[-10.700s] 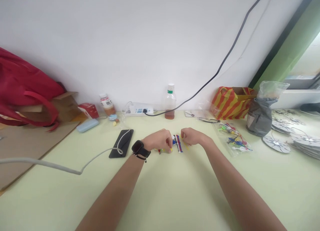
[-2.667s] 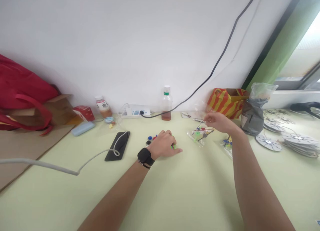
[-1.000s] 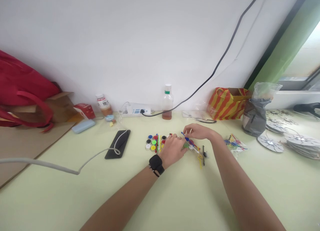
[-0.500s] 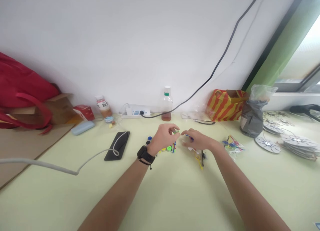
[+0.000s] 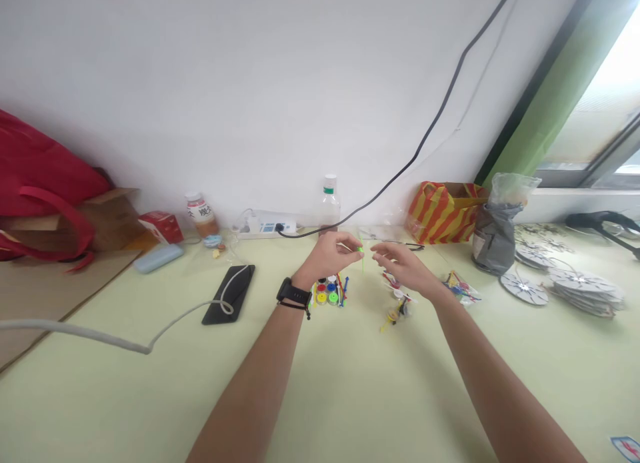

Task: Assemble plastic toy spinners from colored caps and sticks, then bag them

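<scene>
My left hand (image 5: 331, 256), with a black watch (image 5: 293, 293) on its wrist, pinches a thin bright green plastic stick (image 5: 363, 259) that stands roughly upright. Just to its right hovers my right hand (image 5: 403, 268), fingers bent and apart, with nothing visible in them. Below the left hand lie several small round plastic pieces in red, blue, yellow and green (image 5: 333, 297). Beside them are thin red and blue arrow-like sticks (image 5: 345, 291). Under the right hand is a loose group of small yellow, black and white parts (image 5: 395, 313), with red ones partly hidden.
A black phone (image 5: 229, 295) with a white cable lies left. Along the wall stand a power strip (image 5: 265, 226), a clear bottle (image 5: 329, 203) and a striped bag (image 5: 440, 213). Right are a bag of coloured parts (image 5: 461, 288), a grey pouch (image 5: 494, 239) and grey discs (image 5: 583, 293).
Both hands have lifted slightly away from the table. The green stick now shows clearly in my left hand, and the blue piece seen at my right fingers is no longer there. The view has shifted slightly.
</scene>
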`<state>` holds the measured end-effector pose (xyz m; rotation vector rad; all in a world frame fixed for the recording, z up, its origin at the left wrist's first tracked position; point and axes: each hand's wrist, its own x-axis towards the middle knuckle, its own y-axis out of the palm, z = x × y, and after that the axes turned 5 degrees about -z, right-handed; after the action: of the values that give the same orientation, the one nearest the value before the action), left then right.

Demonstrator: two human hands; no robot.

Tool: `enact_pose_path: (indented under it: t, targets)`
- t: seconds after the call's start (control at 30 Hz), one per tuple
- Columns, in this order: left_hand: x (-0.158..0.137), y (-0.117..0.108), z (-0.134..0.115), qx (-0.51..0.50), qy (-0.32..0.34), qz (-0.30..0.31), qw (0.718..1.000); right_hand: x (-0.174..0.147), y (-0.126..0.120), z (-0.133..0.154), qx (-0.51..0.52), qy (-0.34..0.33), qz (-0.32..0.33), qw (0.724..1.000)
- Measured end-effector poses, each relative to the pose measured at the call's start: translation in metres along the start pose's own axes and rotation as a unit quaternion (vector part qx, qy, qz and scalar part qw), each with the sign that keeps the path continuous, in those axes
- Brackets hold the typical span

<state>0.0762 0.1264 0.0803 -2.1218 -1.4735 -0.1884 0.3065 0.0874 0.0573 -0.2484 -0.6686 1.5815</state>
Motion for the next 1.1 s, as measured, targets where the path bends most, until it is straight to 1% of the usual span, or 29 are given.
enact_pose_path:
  t: [0.07, 0.1, 0.17, 0.27, 0.33, 0.43, 0.57, 0.63, 0.77, 0.87, 0.93, 1.03, 1.1]
  targets:
    - [-0.002, 0.004, 0.002, -0.001, 0.023, 0.016, 1.0, 0.013, 0.008, 0.017, 0.133, 0.021, 0.047, 0.99]
    - [-0.003, 0.005, 0.002, -0.003, 0.032, 0.016, 0.999, 0.02, 0.012, 0.022, 0.178, 0.028, 0.056, 0.982]
    - [-0.004, 0.005, 0.004, -0.004, 0.044, 0.0, 0.999, 0.031, 0.018, 0.027, 0.231, 0.049, 0.063, 0.97]
    - [-0.006, 0.001, 0.008, 0.0, 0.052, -0.015, 0.999, 0.04, 0.025, 0.026, 0.254, 0.074, 0.079, 0.961]
    - [-0.007, -0.001, 0.011, 0.016, 0.051, -0.017, 0.998, 0.041, 0.027, 0.025, 0.243, 0.076, 0.094, 0.962]
    - [-0.01, -0.001, 0.017, 0.022, 0.043, -0.016, 0.999, 0.036, 0.027, 0.03, 0.203, 0.055, 0.119, 0.97]
    - [-0.011, 0.003, 0.023, -0.011, 0.031, 0.022, 0.999, 0.027, 0.021, 0.04, 0.099, 0.049, 0.15, 0.983]
    - [-0.011, 0.005, 0.024, -0.025, 0.026, 0.037, 0.999, 0.025, 0.018, 0.044, 0.064, 0.059, 0.174, 0.981]
    - [-0.012, 0.008, 0.023, -0.05, 0.02, 0.053, 0.997, 0.025, 0.016, 0.048, 0.08, 0.074, 0.212, 0.971]
    - [-0.014, 0.008, 0.02, -0.059, 0.027, 0.055, 0.996, 0.027, 0.018, 0.048, 0.054, 0.089, 0.222, 0.97]
    - [-0.015, 0.007, 0.02, -0.039, 0.026, 0.048, 0.998, 0.029, 0.02, 0.044, 0.024, 0.088, 0.194, 0.977]
    - [-0.016, 0.006, 0.021, 0.008, 0.014, 0.022, 1.0, 0.034, 0.021, 0.035, -0.008, 0.08, 0.106, 0.991]
    - [-0.017, 0.008, 0.023, 0.025, 0.009, 0.01, 1.0, 0.037, 0.02, 0.029, -0.023, 0.084, 0.078, 0.993]
